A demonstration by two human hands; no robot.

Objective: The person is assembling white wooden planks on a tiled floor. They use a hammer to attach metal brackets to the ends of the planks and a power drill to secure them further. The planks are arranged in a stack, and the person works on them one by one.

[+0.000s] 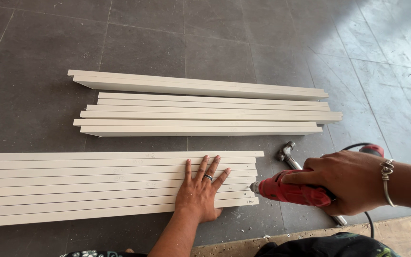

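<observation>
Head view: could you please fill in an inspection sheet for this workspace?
Surface: grey tiled floor, dusty near the bottom edge.
Job's things: near row of white slats laid flat, side by side; red drill, tip at the slat ends.
Clutter: hammer beside the drill; second slat stack behind.
Hands: left hand flat on the slats; right hand grips the drill.
Cables: black cord behind the drill.
Surroundings: nothing seen.

Head camera, steeply down, close.
</observation>
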